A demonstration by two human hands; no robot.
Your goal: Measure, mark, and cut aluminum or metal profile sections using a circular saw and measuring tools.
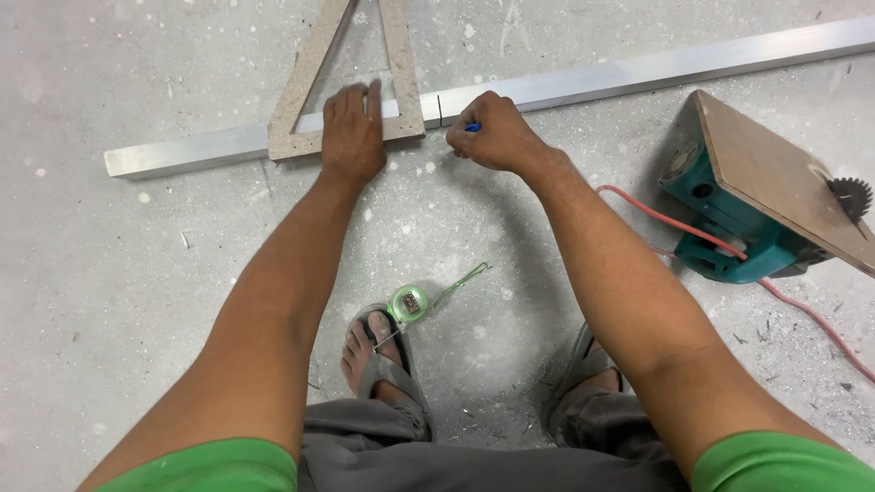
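Observation:
A long aluminium bar point(638, 68) lies across the concrete floor. A triangular square of speckled board point(401, 64) rests on it. My left hand point(353, 132) presses flat on the square's lower edge, fingers spread. My right hand point(492, 132) is closed around a blue marker point(471, 128) whose tip is beside the bar, just right of the square. A short dark line point(439, 109) is drawn across the bar between my hands.
A teal circular saw point(729, 219) fixed under a wooden board point(775, 173) sits at the right, its blade showing and its red cord point(693, 232) trailing over the floor. A green tape measure point(408, 303) lies by my left foot. Dust and chips cover the concrete.

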